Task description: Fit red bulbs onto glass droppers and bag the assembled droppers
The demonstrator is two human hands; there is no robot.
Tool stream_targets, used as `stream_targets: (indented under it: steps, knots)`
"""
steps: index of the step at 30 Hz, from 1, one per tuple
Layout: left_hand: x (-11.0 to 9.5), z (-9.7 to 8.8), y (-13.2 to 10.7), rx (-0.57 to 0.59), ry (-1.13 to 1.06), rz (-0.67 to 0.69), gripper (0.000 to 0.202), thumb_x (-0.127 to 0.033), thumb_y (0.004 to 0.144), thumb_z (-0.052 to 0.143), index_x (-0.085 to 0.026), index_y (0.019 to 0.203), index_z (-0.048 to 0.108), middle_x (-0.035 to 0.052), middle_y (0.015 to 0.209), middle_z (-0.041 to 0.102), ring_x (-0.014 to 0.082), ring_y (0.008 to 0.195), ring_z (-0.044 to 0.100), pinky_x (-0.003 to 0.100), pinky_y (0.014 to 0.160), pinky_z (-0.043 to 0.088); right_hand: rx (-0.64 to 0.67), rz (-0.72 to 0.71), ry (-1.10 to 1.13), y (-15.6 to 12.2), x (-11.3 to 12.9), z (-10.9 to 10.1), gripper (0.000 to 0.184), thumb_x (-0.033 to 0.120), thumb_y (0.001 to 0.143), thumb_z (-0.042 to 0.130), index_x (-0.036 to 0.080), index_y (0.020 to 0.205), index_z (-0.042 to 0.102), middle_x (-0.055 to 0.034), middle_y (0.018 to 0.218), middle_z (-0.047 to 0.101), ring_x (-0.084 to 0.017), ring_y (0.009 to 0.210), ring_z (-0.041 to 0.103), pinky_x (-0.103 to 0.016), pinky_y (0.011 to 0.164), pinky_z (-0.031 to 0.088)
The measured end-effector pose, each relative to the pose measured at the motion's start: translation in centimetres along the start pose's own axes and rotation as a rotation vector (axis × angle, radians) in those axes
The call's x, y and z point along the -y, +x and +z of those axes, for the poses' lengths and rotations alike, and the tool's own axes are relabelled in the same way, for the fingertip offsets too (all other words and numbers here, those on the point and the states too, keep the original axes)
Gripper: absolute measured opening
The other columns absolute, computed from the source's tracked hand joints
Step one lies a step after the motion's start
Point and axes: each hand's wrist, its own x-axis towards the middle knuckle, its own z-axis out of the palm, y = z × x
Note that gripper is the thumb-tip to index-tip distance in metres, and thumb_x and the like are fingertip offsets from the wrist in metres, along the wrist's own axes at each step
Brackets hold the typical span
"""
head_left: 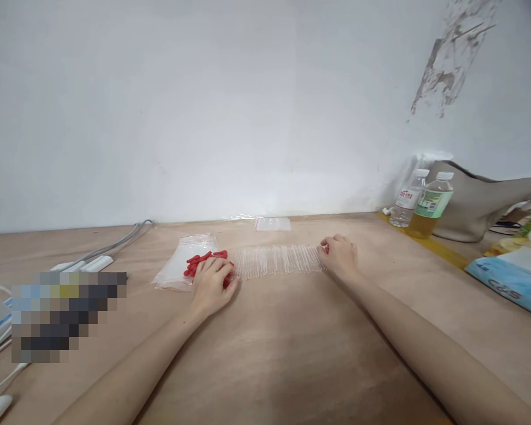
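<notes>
A row of thin, clear stick-like pieces (274,260) lies side by side between my hands. At its left end, my left hand (213,282) rests with curled fingers over a heap of small red pieces (193,263), some showing between thumb and fingers. The heap lies partly on a stack of clear plastic bags (173,270). My right hand (340,255) is closed at the row's right end, a bit of red (327,249) showing at its fingertips. The exact shape of that red piece is hidden.
Against the wall lies a small clear bag (272,224). Two bottles, one clear (407,200) and one with yellow liquid (430,206), stand right, before a grey bag (462,203). A blue tissue pack (508,286) lies nearer. Cables (110,243) and a blurred-out object occupy the left.
</notes>
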Motion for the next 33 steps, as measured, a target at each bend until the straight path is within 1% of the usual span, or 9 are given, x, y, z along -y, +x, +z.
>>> stream_targets:
  steps: [2,3,6,10,13,15,21,28,33]
  knots:
    - [-0.7,0.3,0.3,0.022,0.004,0.016,0.009,-0.027,0.075,0.049,-0.020,0.072,0.055,0.0031,0.083,0.057,0.0214,0.083,0.047,0.035,0.073,0.032,-0.037,0.059,-0.069,0.2,-0.6,0.2,0.027,0.031,0.076,0.043,0.018,0.088,0.063,-0.0098,0.091,0.057,-0.024,0.090,0.047,-0.034,0.072,0.028]
    - [-1.2,0.5,0.6,0.030,0.006,0.019,0.009,-0.026,0.075,0.049,-0.021,0.073,0.056,0.0032,0.084,0.057,0.0214,0.083,0.047,0.035,0.072,0.032,-0.032,0.083,-0.091,0.3,-1.0,0.3,0.028,0.032,0.076,0.042,0.018,0.088,0.064,-0.0106,0.092,0.057,-0.024,0.091,0.046,-0.035,0.073,0.028]
    - [-2.5,1.8,2.0,0.034,0.013,-0.015,0.011,-0.026,0.075,0.048,-0.021,0.072,0.058,0.0041,0.083,0.056,0.0219,0.084,0.047,0.035,0.072,0.032,0.024,0.109,-0.109,0.4,-1.7,0.6,0.030,0.035,0.076,0.042,0.019,0.081,0.067,-0.0111,0.090,0.057,-0.025,0.089,0.047,-0.035,0.071,0.029]
    - [-4.0,4.0,4.6,0.048,0.043,-0.144,0.014,-0.030,0.073,0.050,-0.020,0.072,0.059,0.0062,0.083,0.056,0.0243,0.085,0.046,0.038,0.074,0.030,0.037,0.077,-0.078,0.4,-1.9,0.7,0.029,0.033,0.076,0.043,0.021,0.079,0.068,-0.0105,0.086,0.058,-0.024,0.086,0.049,-0.035,0.068,0.029]
    - [-4.7,5.3,6.3,0.134,0.095,-0.264,0.020,-0.036,0.072,0.050,-0.019,0.074,0.060,0.0093,0.086,0.056,0.0270,0.088,0.045,0.041,0.076,0.029,0.029,0.067,-0.084,0.3,-1.8,0.6,0.029,0.033,0.076,0.043,0.020,0.078,0.068,-0.0105,0.084,0.060,-0.024,0.083,0.050,-0.036,0.068,0.028]
    - [-5.0,5.9,7.0,0.191,0.123,-0.304,0.024,-0.038,0.071,0.050,-0.017,0.076,0.061,0.0115,0.088,0.056,0.0288,0.089,0.044,0.042,0.076,0.028,0.021,0.052,-0.102,0.2,-1.7,0.5,0.030,0.033,0.077,0.041,0.019,0.078,0.068,-0.0111,0.085,0.061,-0.024,0.082,0.051,-0.037,0.069,0.027]
    - [-5.6,6.6,8.1,0.243,0.201,-0.312,0.028,-0.034,0.071,0.050,-0.012,0.081,0.063,0.0169,0.092,0.053,0.0310,0.092,0.041,0.042,0.076,0.026,-0.020,-0.009,-0.168,-0.3,-1.6,0.4,0.035,0.033,0.081,0.037,0.016,0.077,0.067,-0.0128,0.085,0.064,-0.026,0.082,0.050,-0.041,0.073,0.023]
    - [-6.0,6.9,8.7,0.279,0.274,-0.284,0.017,-0.016,0.069,0.051,-0.010,0.076,0.066,0.0183,0.088,0.055,0.0295,0.088,0.042,0.040,0.074,0.026,-0.019,-0.047,-0.210,-0.5,-1.3,0.6,0.037,0.033,0.082,0.035,0.013,0.075,0.066,-0.0135,0.074,0.064,-0.026,0.081,0.049,-0.041,0.075,0.021]
    - [-6.0,7.2,8.7,0.253,0.276,-0.333,0.020,-0.011,0.072,0.045,-0.010,0.078,0.064,0.0187,0.087,0.056,0.0295,0.085,0.044,0.040,0.072,0.028,-0.069,-0.032,-0.179,-0.6,-1.2,0.4,0.034,0.032,0.079,0.037,0.014,0.078,0.066,-0.0142,0.086,0.062,-0.026,0.085,0.049,-0.039,0.072,0.024]
